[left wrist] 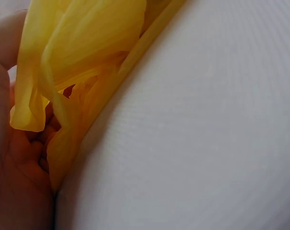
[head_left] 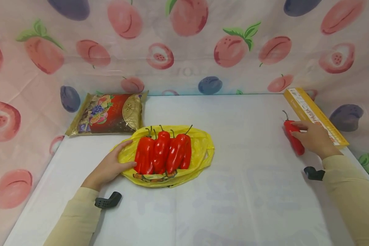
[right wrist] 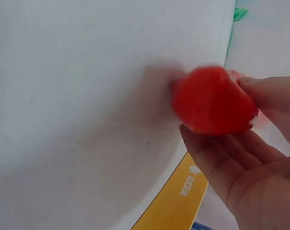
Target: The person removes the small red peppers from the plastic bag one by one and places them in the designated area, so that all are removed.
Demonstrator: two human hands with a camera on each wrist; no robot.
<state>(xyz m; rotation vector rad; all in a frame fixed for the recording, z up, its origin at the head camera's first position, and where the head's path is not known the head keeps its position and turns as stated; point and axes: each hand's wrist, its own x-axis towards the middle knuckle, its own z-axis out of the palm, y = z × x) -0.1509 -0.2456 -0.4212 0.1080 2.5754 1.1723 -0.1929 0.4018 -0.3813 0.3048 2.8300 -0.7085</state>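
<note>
Several glossy red peppers (head_left: pixel 162 152) with dark stems stand side by side in a yellow plastic bag (head_left: pixel 202 150), its mouth spread around them. At the bag's left side, my left hand (head_left: pixel 112 165) grips the plastic, thumb near the leftmost pepper. The left wrist view shows folds of the yellow bag (left wrist: pixel 87 52) between the thumb and curled fingers. Far to the right, my right hand (head_left: pixel 316 138) pinches a single red pepper (head_left: pixel 293 138), stem pointing away from me. The right wrist view shows that pepper (right wrist: pixel 212 103) end-on between thumb and fingers, its shadow falling on the white surface.
Behind the bag on the left lies a gold and red packet (head_left: pixel 110 114) with fruit printed on it. A long yellow pasta box (head_left: pixel 316 116) lies along the right edge, beside my right hand. A fruit-patterned cloth (head_left: pixel 184 68) hangs behind the white table (head_left: pixel 243 205).
</note>
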